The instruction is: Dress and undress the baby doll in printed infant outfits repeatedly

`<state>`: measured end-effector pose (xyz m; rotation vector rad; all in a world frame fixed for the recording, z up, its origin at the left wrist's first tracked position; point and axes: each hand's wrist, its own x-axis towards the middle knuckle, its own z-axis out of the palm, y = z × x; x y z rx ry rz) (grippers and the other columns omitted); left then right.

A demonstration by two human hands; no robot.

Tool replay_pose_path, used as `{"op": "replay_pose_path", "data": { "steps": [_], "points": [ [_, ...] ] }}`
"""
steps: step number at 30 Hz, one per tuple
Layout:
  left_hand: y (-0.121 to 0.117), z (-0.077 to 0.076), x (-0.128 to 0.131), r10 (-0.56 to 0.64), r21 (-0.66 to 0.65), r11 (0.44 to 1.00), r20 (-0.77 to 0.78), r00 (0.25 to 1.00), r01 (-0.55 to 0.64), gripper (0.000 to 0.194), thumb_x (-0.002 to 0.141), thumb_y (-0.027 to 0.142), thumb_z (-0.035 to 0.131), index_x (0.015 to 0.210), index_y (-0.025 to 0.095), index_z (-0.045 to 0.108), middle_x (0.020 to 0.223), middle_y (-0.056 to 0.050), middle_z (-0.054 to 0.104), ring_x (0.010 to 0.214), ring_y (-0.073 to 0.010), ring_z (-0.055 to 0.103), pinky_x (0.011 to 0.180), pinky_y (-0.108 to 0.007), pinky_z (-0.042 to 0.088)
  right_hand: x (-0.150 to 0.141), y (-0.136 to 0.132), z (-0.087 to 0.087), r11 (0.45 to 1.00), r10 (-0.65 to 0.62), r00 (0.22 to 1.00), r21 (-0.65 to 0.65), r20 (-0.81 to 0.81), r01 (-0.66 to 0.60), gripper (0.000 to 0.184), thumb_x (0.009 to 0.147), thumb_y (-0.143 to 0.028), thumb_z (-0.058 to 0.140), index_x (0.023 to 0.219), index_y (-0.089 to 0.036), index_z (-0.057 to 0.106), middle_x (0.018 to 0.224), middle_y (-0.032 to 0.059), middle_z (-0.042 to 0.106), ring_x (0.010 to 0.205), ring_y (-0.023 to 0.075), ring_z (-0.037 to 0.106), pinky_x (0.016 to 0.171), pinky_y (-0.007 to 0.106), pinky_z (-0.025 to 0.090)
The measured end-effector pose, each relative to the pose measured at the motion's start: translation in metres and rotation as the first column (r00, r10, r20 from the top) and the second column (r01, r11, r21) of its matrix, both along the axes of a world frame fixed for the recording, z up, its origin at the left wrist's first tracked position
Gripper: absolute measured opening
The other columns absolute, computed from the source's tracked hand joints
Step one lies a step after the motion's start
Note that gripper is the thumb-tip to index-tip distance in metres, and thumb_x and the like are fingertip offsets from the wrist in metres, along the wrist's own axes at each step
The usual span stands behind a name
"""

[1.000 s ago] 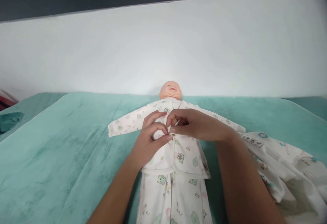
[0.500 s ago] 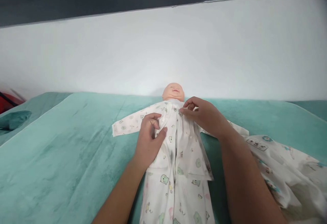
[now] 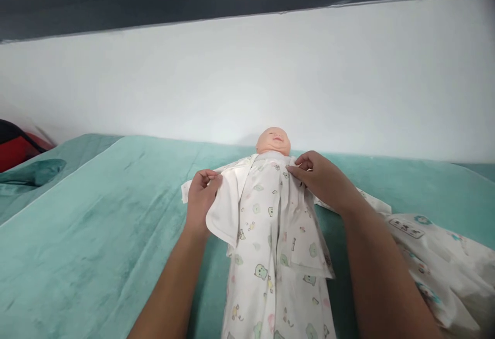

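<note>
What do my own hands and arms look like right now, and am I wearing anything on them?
Your left hand and right hand are bare, without gloves. Both forearms are uncovered, with no sleeves, watch or bracelet in view. I see no rings, though some fingers are partly hidden.

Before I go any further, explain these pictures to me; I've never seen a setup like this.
There's no machine here, just a person's two bare hands. Every picture comes from one camera worn on the head, looking forward and down. On a green blanket lies a doll, face up, with white printed clothes over its body. The left hand pinches one front flap of the jacket, folded open. The right hand touches the other side near the neck; whether it grips is hard to tell. A white printed bundle lies to the right.
</note>
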<state>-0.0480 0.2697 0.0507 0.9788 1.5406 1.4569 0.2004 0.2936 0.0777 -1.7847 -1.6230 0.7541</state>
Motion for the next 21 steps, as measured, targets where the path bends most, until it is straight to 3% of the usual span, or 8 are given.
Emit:
{"op": "replay_pose_path", "data": {
  "steps": [3,6,9,11,16,18,21],
  "points": [
    [0.004,0.0,-0.014,0.031,-0.026,0.999,-0.051,0.998,-0.033,0.018,0.071,0.028,0.068,0.083,0.02,0.057,0.081,0.002,0.058,0.064,-0.01,0.05,0.057,-0.022,0.039,0.013,0.002,-0.003,1.0,-0.016,1.0,0.005,0.025,0.015,0.029,0.081,-0.049,0.059,0.095,-0.023,0.056,0.09,0.0049,0.069,0.074,0.0207,0.062,0.065,0.034,0.044],
    [0.008,-0.004,-0.022,0.049,-0.028,0.998,-0.206,0.977,-0.056,0.01,0.074,0.023,0.064,0.079,0.02,0.056,0.081,0.001,0.059,0.069,-0.0117,0.052,0.061,-0.022,0.041,0.044,0.003,-0.007,0.993,-0.114,0.98,0.0,0.162,0.115,0.028,0.079,-0.047,0.06,0.095,-0.023,0.06,0.091,0.0069,0.071,0.072,0.0227,0.063,0.064,0.037,0.044],
    [0.01,-0.013,-0.023,0.054,-0.013,0.998,-0.392,0.918,-0.064,0.005,0.079,0.018,0.056,0.082,0.021,0.055,0.084,0.001,0.061,0.074,-0.0138,0.056,0.066,-0.023,0.043,0.072,-0.002,-0.004,0.974,-0.208,0.922,-0.016,0.328,0.226,0.026,0.075,-0.045,0.062,0.091,-0.024,0.061,0.096,0.0093,0.072,0.076,0.028,0.064,0.065,0.041,0.045],
    [0.01,-0.02,-0.019,0.054,0.015,0.998,-0.525,0.85,-0.055,0.014,0.08,0.012,0.051,0.089,0.022,0.056,0.094,-0.001,0.061,0.079,-0.015,0.058,0.069,-0.025,0.045,0.076,-0.01,0.005,0.972,-0.222,0.898,0.01,0.381,0.236,0.027,0.077,-0.047,0.059,0.092,-0.026,0.062,0.101,0.0093,0.072,0.082,0.0309,0.065,0.067,0.044,0.046],
    [0.007,-0.029,-0.014,0.054,0.085,0.996,-0.817,0.574,0.026,0.047,0.069,-0.008,0.039,0.1,0.021,0.06,0.117,-0.008,0.054,0.098,-0.0206,0.059,0.079,-0.031,0.048,0.034,-0.028,0.029,0.986,-0.074,0.955,0.162,0.288,0.028,0.036,0.085,-0.053,0.051,0.105,-0.027,0.064,0.116,0.0072,0.069,0.099,0.0305,0.065,0.08,0.045,0.05],
    [0.006,-0.027,-0.016,0.064,0.073,0.997,-0.865,0.498,-0.003,0.051,0.066,-0.01,0.039,0.101,0.021,0.061,0.116,-0.008,0.055,0.104,-0.0241,0.058,0.082,-0.035,0.049,0.009,-0.027,0.027,0.973,0.037,0.976,0.215,0.213,-0.084,0.038,0.087,-0.052,0.051,0.111,-0.026,0.064,0.121,0.0073,0.068,0.106,0.03,0.063,0.087,0.046,0.049],
    [0.002,-0.024,-0.016,0.099,0.077,0.995,-0.908,0.408,-0.071,0.05,0.066,-0.009,0.041,0.099,0.021,0.064,0.117,-0.009,0.059,0.109,-0.0283,0.057,0.087,-0.041,0.048,-0.023,-0.017,0.012,0.932,0.18,0.976,0.296,0.126,-0.21,0.039,0.09,-0.046,0.05,0.121,-0.026,0.061,0.131,0.0071,0.064,0.12,0.0282,0.058,0.1,0.047,0.045]
  ]
}}
